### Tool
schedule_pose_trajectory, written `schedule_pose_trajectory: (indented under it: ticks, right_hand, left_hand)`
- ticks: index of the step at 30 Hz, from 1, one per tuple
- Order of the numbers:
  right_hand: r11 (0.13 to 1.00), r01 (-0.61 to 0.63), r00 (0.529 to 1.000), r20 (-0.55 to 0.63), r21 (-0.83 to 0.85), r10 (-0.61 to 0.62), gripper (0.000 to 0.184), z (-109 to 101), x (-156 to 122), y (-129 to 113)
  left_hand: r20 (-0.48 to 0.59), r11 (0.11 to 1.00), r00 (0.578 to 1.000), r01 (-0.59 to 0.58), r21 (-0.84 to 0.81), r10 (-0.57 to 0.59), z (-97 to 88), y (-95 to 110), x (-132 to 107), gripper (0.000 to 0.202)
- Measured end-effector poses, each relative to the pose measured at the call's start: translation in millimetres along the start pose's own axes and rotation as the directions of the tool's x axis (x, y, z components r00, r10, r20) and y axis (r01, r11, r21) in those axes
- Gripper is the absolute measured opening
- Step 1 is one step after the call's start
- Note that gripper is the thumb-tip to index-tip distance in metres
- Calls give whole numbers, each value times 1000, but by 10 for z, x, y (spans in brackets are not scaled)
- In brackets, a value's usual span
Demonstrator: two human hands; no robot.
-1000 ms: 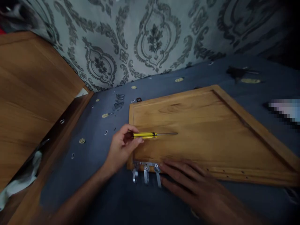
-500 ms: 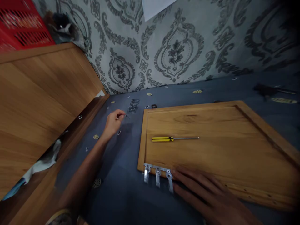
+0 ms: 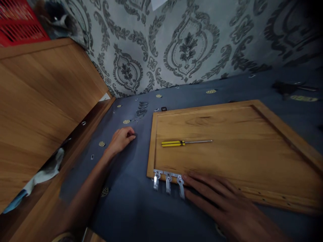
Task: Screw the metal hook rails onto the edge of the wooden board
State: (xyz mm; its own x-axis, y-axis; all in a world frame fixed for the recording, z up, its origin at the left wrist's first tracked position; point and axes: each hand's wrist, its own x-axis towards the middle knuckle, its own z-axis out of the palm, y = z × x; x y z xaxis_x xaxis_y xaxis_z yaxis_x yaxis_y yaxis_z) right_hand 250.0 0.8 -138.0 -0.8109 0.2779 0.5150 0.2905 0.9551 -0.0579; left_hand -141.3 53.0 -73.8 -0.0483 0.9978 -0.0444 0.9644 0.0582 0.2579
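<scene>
My left hand (image 3: pixel 122 139) hovers over or rests on the blue sheet, thumb and fingers pinched together; whatever they hold is too small to make out. Just beyond it lie a few tiny screws (image 3: pixel 137 122) and a cluster of metal hooks (image 3: pixel 141 109). My right hand (image 3: pixel 222 198) lies flat, fingers stretched, along the near edge of a wooden panel (image 3: pixel 227 134). Its fingertips touch or nearly touch the rightmost of three metal hooks (image 3: pixel 168 181) lined up over the panel's near left corner. A yellow-handled screwdriver (image 3: pixel 174 143) lies on the panel, tip pointing right.
A wooden headboard-like board (image 3: pixel 50 94) rises on the left, with a crumpled cloth (image 3: pixel 47 171) in the gap beside it. Behind is a patterned wall (image 3: pixel 186 43). A dark object (image 3: pixel 287 89) lies at the far right, and a red basket (image 3: pixel 20 25) stands upper left.
My left hand has drawn back toward me from the small screws, its fingers still pinched. The right hand stays at the hooks. The view has tilted slightly downward.
</scene>
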Motion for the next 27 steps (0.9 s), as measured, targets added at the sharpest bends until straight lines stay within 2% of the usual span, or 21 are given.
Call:
schedule_pose_trajectory:
  ticks: [6,9,10,11,13,15,18,20,23,24,27]
  right_hand:
    - [995,-91,996,12,29,90,54,-41,36,-77]
    - [999,-16,1000,26,47,14,58,-12,38,-67]
    - [999,-5,1000,4,48,5,57,9,34,-69]
    - [999,-37,996,-76,40,40,54,34,28,-77]
    - [992,-103,991,-80,69,109,52,73,19,-109]
    - [989,-104,990,-80,105,113,51,83,24,-145]
    - [980,-111,989,-79,163,125,45,41,59,-167]
    - [978,-119,988,-75,173,134,42,4,84,-167]
    - [978,-122,988,-76,166,136,40,-25,106,-168]
    - [979,-121,987,-81,163,136,41,-27,110,-170]
    - [979,-122,986,-93,162,138,42,-19,116,-181]
  left_hand:
    - [-23,999,1000,15,39,-14,38,54,-16,35]
    - [-41,999,999,11,48,-9,28,74,-21,34]
    - [-45,999,999,7,48,-5,15,79,-22,34]
    - [-49,999,999,1,46,1,-3,88,-25,33]
    - [-50,999,999,-18,34,20,-59,134,-38,32]
    - [-43,998,997,-58,6,58,-138,246,-79,30]
    - [-1,982,985,-173,-75,173,-279,566,-223,26]
    - [77,954,959,-259,-151,273,-353,840,-359,28]
    - [213,912,899,-332,-242,384,-398,1208,-514,26]
    - [270,893,864,-352,-279,425,-397,1297,-534,23]
    - [445,845,721,-420,-331,532,-374,1450,-502,16]
